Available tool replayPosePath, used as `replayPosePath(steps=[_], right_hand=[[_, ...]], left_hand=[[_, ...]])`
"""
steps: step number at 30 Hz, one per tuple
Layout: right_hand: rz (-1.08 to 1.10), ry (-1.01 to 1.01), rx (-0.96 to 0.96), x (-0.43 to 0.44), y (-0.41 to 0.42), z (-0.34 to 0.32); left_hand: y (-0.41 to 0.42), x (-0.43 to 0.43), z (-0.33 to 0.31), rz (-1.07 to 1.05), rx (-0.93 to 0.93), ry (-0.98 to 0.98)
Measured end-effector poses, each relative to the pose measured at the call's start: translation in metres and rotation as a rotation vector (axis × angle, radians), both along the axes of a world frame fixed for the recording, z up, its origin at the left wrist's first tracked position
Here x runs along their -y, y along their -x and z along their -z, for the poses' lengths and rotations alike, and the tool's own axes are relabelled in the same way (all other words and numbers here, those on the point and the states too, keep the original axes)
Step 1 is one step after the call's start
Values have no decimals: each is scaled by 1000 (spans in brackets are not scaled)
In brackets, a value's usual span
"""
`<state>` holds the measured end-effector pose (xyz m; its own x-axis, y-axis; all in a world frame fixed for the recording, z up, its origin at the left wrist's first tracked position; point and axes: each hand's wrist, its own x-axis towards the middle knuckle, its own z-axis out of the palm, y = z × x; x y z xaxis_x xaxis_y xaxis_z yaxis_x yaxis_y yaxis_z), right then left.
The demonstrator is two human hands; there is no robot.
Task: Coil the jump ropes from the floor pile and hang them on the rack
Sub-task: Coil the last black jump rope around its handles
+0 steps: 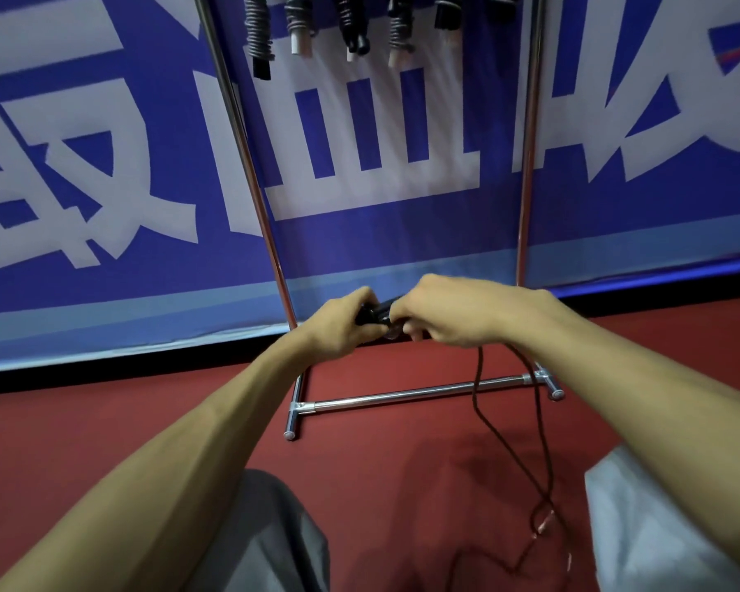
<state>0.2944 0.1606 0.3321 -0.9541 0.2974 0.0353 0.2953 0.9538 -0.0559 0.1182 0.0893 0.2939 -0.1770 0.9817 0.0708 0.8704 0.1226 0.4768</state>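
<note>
My left hand point(342, 326) and my right hand point(449, 311) meet in front of me, both curled round the black handles point(374, 313) of a jump rope. Its thin dark cord point(539, 425) drops from under my right hand in two strands and trails onto the red floor at lower right. Ahead stands the chrome rack point(415, 394), its two uprights rising to the top of the view. Several coiled jump ropes point(349, 23) with black and white handles hang in a row along its top.
A blue banner with large white characters point(103, 185) covers the wall right behind the rack. The red floor point(103, 420) runs from the wall to me. My grey-trousered knees point(274, 540) fill the bottom left and bottom right.
</note>
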Motion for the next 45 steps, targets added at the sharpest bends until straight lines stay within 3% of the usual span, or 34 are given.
replayPosePath(steps=[2, 5, 10, 13, 18, 22, 25, 28, 30, 35, 39, 43, 45], right_hand=[[31, -7, -136, -7, -6, -3], [153, 122, -341, -20, -14, -3], [298, 309, -449, -32, -20, 3], [395, 478, -464, -36, -22, 5], [456, 1027, -408, -42, -27, 13], [345, 1246, -604, -47, -32, 16], [299, 1101, -550, -40, -24, 21], [310, 1172, -377, -30, -16, 23], [317, 1118, -222, -29, -15, 24], [376, 771, 56, -30, -17, 27], [271, 484, 148, -20, -10, 17], [214, 358, 221, -15, -10, 7], [136, 213, 190, -16, -13, 2]], left_hand=[[-5, 2, 2, 109, -75, 76], [-14, 6, 3, 199, -45, 139], [-34, 10, -2, 282, -19, 105], [-44, 13, -4, 296, 84, 75], [-49, 17, -9, 318, 305, 22], [-44, 18, -18, 278, 645, -81], [-41, 14, -20, 193, 825, -209], [-37, 8, -20, 68, 952, -307], [-29, 4, -19, -30, 981, -316], [-13, 2, -1, -149, 841, -165], [-18, -1, 0, -126, 692, -214], [-14, -3, 5, -177, 652, -192], [-9, -3, 8, -157, 458, -147]])
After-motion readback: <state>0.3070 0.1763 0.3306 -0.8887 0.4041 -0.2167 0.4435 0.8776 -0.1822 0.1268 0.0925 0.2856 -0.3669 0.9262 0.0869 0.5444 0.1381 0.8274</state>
